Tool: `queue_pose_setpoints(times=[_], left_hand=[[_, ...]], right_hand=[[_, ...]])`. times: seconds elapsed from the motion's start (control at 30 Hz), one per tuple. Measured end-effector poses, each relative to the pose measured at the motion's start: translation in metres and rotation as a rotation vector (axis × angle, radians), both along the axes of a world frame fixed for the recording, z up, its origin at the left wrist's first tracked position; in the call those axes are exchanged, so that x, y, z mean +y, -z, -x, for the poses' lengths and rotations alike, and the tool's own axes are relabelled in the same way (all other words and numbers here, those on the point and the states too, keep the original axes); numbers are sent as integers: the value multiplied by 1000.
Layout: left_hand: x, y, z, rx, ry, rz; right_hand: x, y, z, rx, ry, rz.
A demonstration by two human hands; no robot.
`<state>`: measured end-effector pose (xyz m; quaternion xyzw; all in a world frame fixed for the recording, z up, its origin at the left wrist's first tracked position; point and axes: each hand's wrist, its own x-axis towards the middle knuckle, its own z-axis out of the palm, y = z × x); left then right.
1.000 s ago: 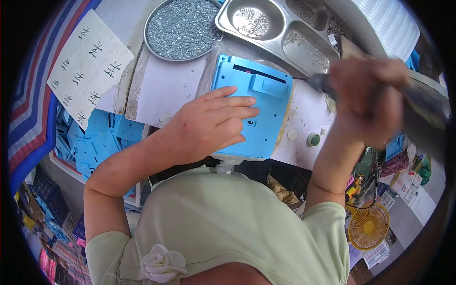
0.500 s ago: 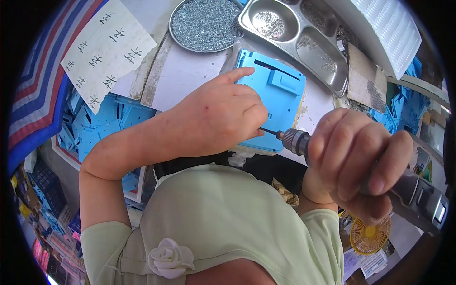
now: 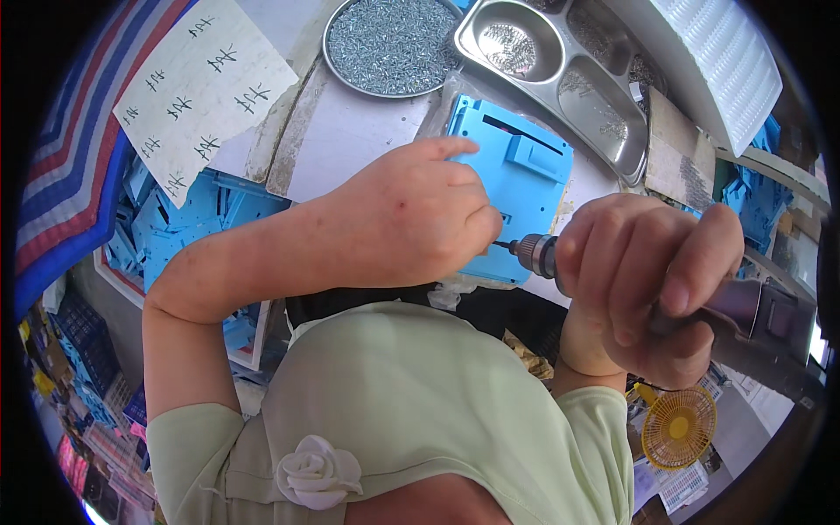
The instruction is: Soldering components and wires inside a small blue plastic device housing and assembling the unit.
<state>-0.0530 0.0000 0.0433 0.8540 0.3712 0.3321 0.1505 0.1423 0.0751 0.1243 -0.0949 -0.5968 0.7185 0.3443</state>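
A light blue plastic panel (image 3: 525, 197) with a slot and a raised rectangular block lies on the table in front of me. My left hand (image 3: 437, 210) rests over its left side, index finger stretched along it. The other fingers of that hand are curled together by the bit; whatever they pinch is hidden. In my right hand (image 3: 652, 280) is a grey electric screwdriver (image 3: 535, 255), gripped around its body with the fingers wrapped. Its thin dark bit points left and meets the left fingertips at the panel's lower part.
Beyond the panel are a round metal tray (image 3: 329, 45) of screws and a steel compartment tray (image 3: 560, 54) with small metal parts. A marked paper sheet (image 3: 197, 92) lies at left, above a box of blue parts (image 3: 188, 219). A white ribbed tray (image 3: 700, 61) and yellow fan (image 3: 679, 427) are at right.
The right hand and screwdriver have come closer to the left fingers, and less of the bit shows. The whole view has shifted slightly; the left hand keeps its place on the panel.
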Motion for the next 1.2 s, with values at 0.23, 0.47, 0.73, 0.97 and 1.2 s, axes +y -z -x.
queue_pose_setpoints(times=[0.23,0.47,0.73,0.97,1.2], left_hand=[[-13,-20,43,-610,-421,618],[-36,26,38,-1041,-469,810],[-37,24,43,-448,-494,539],[-35,26,41,-518,-662,477],[-27,44,41,-296,-542,216]], right_hand=[[46,12,12,102,39,-221],[71,46,53,163,-2,-237],[57,51,67,-15,217,-245],[56,60,79,-87,279,-327],[43,36,61,-12,157,-168]])
